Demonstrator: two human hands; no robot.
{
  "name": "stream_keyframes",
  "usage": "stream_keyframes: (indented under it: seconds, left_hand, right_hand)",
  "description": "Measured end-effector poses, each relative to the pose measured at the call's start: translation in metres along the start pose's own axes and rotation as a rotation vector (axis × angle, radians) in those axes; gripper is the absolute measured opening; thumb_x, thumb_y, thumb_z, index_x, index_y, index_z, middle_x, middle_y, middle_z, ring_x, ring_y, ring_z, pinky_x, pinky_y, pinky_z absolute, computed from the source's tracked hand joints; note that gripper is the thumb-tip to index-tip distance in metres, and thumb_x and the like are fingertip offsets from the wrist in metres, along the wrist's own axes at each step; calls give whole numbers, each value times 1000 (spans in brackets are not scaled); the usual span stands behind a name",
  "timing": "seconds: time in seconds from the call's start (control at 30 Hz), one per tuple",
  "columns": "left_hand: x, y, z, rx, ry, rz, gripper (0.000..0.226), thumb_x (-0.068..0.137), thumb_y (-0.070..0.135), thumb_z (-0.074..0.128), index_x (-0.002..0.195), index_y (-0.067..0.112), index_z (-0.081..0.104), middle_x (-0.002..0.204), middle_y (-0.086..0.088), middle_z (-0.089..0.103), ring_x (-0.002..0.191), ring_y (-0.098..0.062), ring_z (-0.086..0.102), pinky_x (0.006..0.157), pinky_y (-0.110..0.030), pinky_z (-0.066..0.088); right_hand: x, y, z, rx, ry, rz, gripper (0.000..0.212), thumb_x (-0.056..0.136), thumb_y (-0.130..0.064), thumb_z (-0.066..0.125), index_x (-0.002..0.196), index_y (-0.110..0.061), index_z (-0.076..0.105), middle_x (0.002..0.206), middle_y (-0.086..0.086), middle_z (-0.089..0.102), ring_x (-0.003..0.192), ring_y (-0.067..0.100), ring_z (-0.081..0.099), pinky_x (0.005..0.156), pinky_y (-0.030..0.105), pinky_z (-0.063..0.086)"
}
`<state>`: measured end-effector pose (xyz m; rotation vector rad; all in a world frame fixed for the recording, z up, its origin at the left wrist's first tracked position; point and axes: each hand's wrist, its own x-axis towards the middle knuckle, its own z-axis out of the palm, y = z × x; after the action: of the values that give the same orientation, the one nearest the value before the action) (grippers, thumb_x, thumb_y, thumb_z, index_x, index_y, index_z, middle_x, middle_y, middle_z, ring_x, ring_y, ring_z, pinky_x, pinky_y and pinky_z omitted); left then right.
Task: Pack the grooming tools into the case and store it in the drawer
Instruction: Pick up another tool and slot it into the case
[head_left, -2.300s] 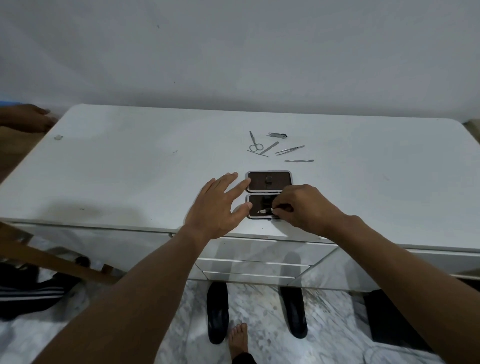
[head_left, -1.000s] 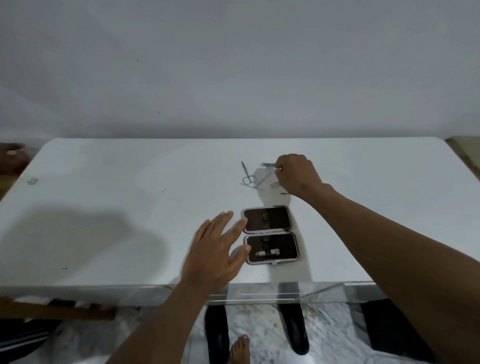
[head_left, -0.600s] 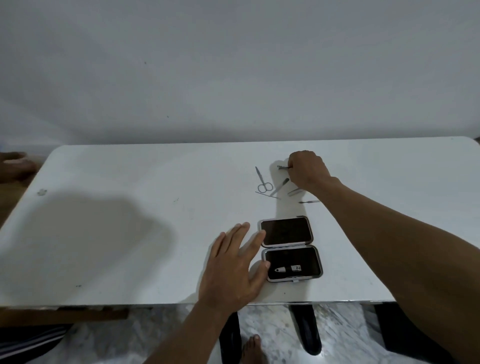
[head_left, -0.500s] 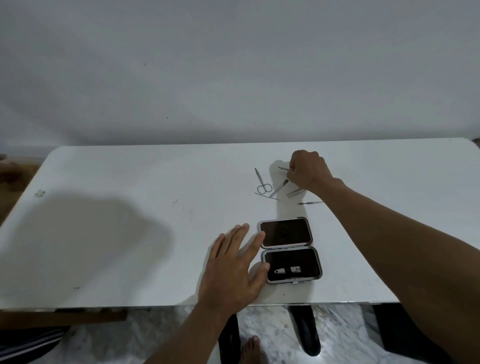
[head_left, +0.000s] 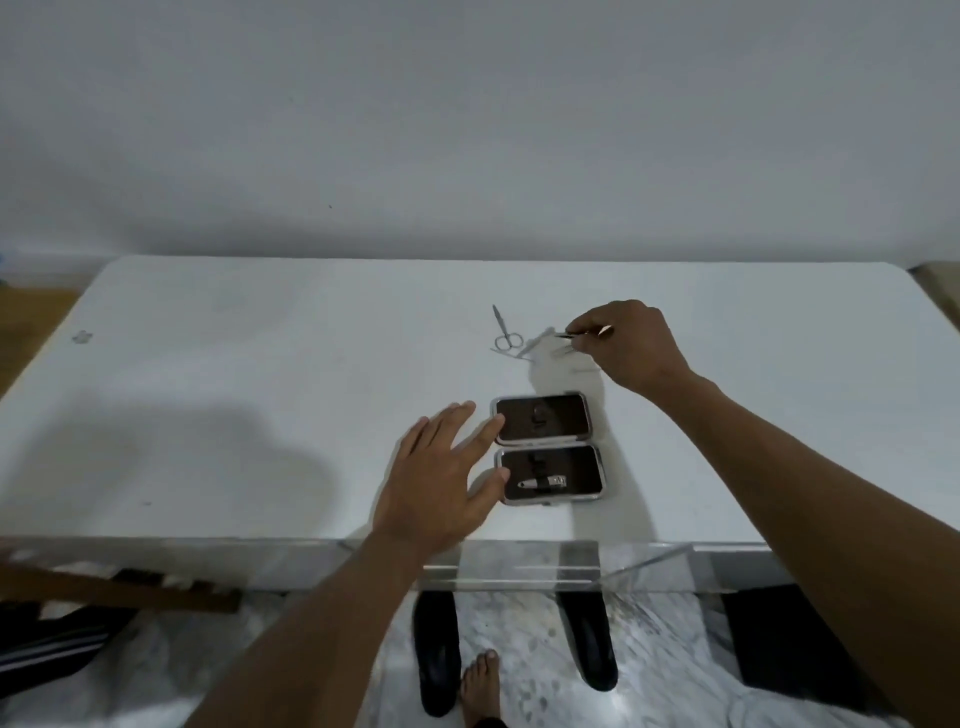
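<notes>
The small dark case (head_left: 546, 448) lies open on the white table (head_left: 260, 395), both halves flat. A nail clipper (head_left: 543, 484) is strapped in its near half. My left hand (head_left: 441, 483) rests flat beside the case, fingers spread, touching its left rim. Farther back, my right hand (head_left: 631, 345) pinches a thin metal tool (head_left: 582, 334) lifted just off the table. Small scissors (head_left: 503, 330) and a few slim metal tools (head_left: 530, 349) lie loose to the left of that hand; some are blurred.
The table's front edge (head_left: 519, 545) runs just below the case, with a glossy drawer front under it. Dark slippers (head_left: 436, 654) and a bare foot (head_left: 480, 691) stand on the marble floor. A wooden piece (head_left: 119, 592) juts in at lower left.
My right hand left the case, reached back to the loose tools, closed on a thin one and has lifted it slightly. My left hand stays by the case.
</notes>
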<state>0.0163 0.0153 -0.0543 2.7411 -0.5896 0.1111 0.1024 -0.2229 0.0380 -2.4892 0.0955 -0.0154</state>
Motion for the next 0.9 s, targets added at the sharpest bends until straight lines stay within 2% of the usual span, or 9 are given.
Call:
stream_keyframes:
  seconds: [0.1,0.2,0.33,0.43,0.53,0.67,0.9]
  left_hand:
    - [-1,-3,4,5,20,7,56,92,55,36,144,35,36,151,-1,37,140,-17,29,115,-40,21]
    - [-1,-6,6,16,11,16,57,93,57,34,145,36,33,153,1,34,141,-16,25,116,-38,18]
    - [-1,-7,7,13,20,17,56,93,58,35,145,37,32,153,2,33,141,-16,25,116,-37,16]
    - [-1,-8,8,4,31,18,55,93,58,37,145,38,33,153,2,33,141,-15,24,115,-36,15]
    - [-2,-8,9,3,41,17,54,94,57,38,144,38,33,153,2,34,141,-14,25,115,-35,15]
    - [-2,-8,9,4,52,19,55,94,58,37,144,38,34,152,2,35,141,-15,26,115,-36,16]
    - [-2,-8,10,9,50,17,55,94,58,36,145,38,32,153,2,34,141,-14,25,115,-34,15]
  right_hand:
    - [-32,7,1,24,-17,-6,16,82,-17,71,98,-18,77,98,-5,74,66,1,57,73,17,41]
    - [-62,12,4,20,-56,-10,16,81,-19,73,96,-20,77,90,-9,69,64,-6,51,74,17,39]
    - [-87,16,9,-1,-104,-24,14,81,-16,73,95,-19,76,87,-7,66,64,-1,53,64,7,37]
    - [-97,19,13,-54,-119,-47,13,82,-16,72,94,-18,75,86,-6,64,67,7,54,67,19,39]
    - [-102,23,17,-142,-133,-79,14,83,-17,70,96,-18,74,88,-1,62,81,19,59,75,27,42]
    - [-103,21,22,-257,-158,-145,20,87,-14,64,106,-14,73,99,11,66,93,28,62,79,31,44]
    - [-99,13,23,-256,-145,-184,14,85,-14,66,97,-13,73,97,9,72,90,28,64,77,32,47]
